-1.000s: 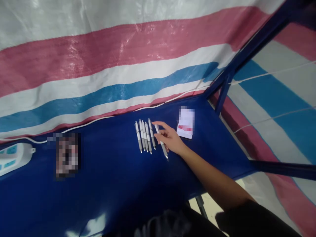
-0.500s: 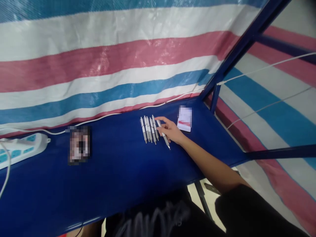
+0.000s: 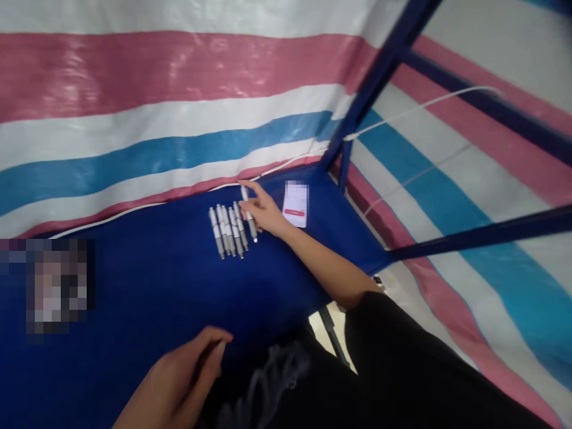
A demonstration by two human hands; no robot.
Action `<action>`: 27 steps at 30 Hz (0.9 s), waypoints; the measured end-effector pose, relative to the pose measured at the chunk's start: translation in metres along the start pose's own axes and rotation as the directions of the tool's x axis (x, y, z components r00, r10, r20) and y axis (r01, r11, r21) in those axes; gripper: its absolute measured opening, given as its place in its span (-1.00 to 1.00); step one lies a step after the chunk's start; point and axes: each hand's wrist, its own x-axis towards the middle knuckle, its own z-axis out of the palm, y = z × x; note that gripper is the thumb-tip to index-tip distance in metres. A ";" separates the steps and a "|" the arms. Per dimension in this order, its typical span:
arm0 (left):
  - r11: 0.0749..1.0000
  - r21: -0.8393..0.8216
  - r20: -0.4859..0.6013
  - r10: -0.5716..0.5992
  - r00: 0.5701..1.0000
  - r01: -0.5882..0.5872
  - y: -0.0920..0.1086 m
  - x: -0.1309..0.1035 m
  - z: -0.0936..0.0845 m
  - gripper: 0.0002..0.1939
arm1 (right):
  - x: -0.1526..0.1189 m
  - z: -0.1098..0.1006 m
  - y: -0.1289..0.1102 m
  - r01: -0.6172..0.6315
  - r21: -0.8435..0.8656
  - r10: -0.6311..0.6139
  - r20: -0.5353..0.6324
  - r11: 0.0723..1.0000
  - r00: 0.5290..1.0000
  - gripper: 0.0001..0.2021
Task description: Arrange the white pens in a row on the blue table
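Note:
My right hand point(image 3: 264, 213) is closed on a white-and-grey pen point(image 3: 251, 225), pinched between thumb and fingers. The pen is tilted, its grey tip end toward me. Just left of it, several matching pens point(image 3: 227, 231) lie side by side in a row on the blue table, tips toward me. My left hand point(image 3: 190, 372) is low in the view, over the near side of the table. Its thumb and forefinger come close together, and no object shows between them; the other fingers are hidden.
A phone point(image 3: 295, 205) with a lit screen lies right of my right hand on the blue table point(image 3: 147, 286). A blurred-out item point(image 3: 60, 283) lies at the left. Striped sheeting point(image 3: 170, 146) and a white cable point(image 3: 111, 215) run along the back; a blue frame point(image 3: 357, 107) stands at the right.
My left hand has come into view from below. My right hand, still holding the pen, has lifted it slightly beside the row. The view has turned right, so the power strip is out of sight.

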 end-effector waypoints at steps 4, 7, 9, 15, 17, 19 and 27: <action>0.952 -0.278 -0.311 0.038 0.950 -0.129 0.047 0.119 0.003 -0.71 | 0.003 -0.008 0.005 -0.002 -0.060 0.002 -0.002 0.998 1.000 -0.62; 0.923 -0.271 -0.663 0.027 0.748 -0.273 0.050 0.194 -0.007 -0.80 | 0.004 -0.010 0.006 -0.002 -0.083 -0.001 -0.041 0.997 0.999 -0.60; 0.906 -0.206 -0.782 0.075 0.619 -0.370 0.031 0.229 -0.020 -0.81 | 0.004 -0.009 0.007 -0.015 -0.094 0.011 -0.052 0.995 0.999 -0.57; 0.958 -0.061 -0.760 0.137 0.636 -0.279 -0.039 0.260 -0.028 -0.80 | 0.007 -0.007 0.014 0.049 -0.173 -0.050 -0.003 0.984 0.999 -0.64; 0.966 -0.009 -0.709 0.177 0.682 -0.260 -0.045 0.255 -0.021 -0.79 | 0.007 -0.006 0.015 0.065 -0.186 -0.069 -0.016 0.980 0.997 -0.61; 0.965 0.036 -0.669 0.215 0.711 -0.258 -0.042 0.250 -0.016 -0.80 | 0.007 -0.006 0.016 0.072 -0.206 -0.083 -0.045 0.976 0.996 -0.58; 0.970 0.047 -0.666 0.209 0.717 -0.239 -0.038 0.255 -0.018 -0.85 | 0.010 -0.007 0.026 0.089 -0.213 -0.093 -0.012 0.973 0.996 -0.63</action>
